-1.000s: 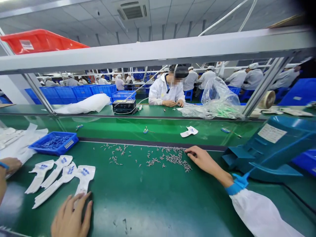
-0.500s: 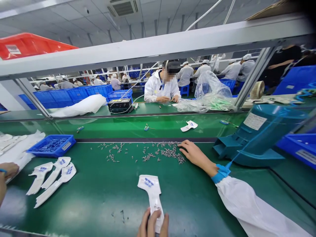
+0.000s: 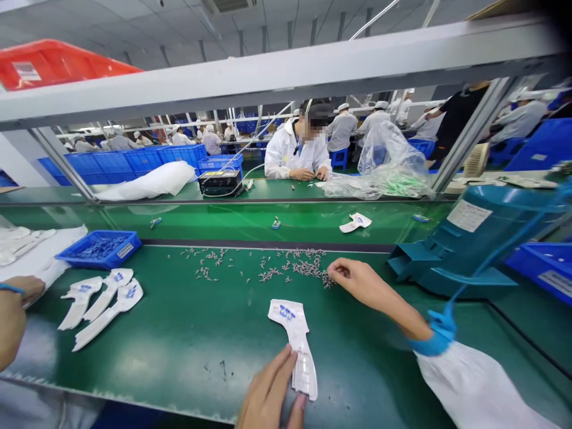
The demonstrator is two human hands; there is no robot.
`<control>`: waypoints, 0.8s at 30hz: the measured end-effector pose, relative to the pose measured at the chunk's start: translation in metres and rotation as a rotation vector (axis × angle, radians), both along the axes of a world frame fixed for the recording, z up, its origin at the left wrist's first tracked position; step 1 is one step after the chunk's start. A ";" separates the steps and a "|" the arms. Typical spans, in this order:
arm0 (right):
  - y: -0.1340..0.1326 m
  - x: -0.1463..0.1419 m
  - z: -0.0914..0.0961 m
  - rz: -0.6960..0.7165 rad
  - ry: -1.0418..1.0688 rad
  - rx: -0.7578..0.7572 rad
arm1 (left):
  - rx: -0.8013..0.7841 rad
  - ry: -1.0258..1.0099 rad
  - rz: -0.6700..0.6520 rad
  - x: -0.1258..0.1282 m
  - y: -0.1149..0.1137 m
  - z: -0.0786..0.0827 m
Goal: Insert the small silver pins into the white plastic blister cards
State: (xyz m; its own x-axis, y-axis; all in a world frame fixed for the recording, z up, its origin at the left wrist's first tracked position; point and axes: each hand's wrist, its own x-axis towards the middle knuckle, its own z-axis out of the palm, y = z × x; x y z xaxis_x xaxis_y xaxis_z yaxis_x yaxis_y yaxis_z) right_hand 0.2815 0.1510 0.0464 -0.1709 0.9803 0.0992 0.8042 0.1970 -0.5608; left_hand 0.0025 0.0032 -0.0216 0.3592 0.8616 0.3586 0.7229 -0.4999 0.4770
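Note:
My left hand [image 3: 270, 390] steadies a white pistol-shaped plastic shell [image 3: 297, 336] on the green bench, fingers along its left edge and thumb at its lower end. A blue piece sits in the shell's wide top. Above and to the right, my right hand [image 3: 355, 280] has thumb and forefinger pinched together at the right edge of a scatter of small metal screw-like parts [image 3: 308, 265]. What lies between those fingertips is too small to make out. Three similar white shells [image 3: 109, 307] with blue pieces lie to the left.
A blue tray [image 3: 99, 250] of small blue pieces stands at the left, near a co-worker's hand [image 3: 29, 289]. A teal blower-like machine [image 3: 465, 238] stands at the right. Behind the bench runs a green belt [image 3: 214, 223] bearing another white shell [image 3: 356, 223]. A co-worker [image 3: 297, 152] sits opposite.
My right hand's fingers have gone from spread over the metal parts to pinched together. My left hand has slid to the shell's left side, and the shell is tilted differently. The view has shifted slightly.

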 end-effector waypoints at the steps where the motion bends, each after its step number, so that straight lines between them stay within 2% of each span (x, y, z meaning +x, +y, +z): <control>1: -0.016 -0.010 0.006 0.072 0.085 -0.099 | -0.027 -0.001 -0.011 -0.001 0.004 0.008; 3: -0.050 -0.031 0.015 0.187 0.197 -0.295 | -0.089 0.040 -0.026 -0.001 0.013 0.022; 5: -0.077 -0.053 0.017 0.229 0.224 -0.439 | -0.150 0.085 -0.045 0.002 0.022 0.030; 8: -0.096 -0.075 0.012 0.184 0.204 -0.467 | -0.215 0.131 -0.071 0.008 0.030 0.030; 12: -0.095 -0.086 0.006 0.123 0.191 -0.431 | -0.258 0.137 -0.050 0.012 0.030 0.025; 17: -0.095 -0.090 0.005 0.072 0.140 -0.423 | -0.266 0.120 -0.059 0.010 0.029 0.026; 24: -0.096 -0.090 0.005 0.073 0.139 -0.429 | -0.292 0.115 -0.063 0.009 0.030 0.027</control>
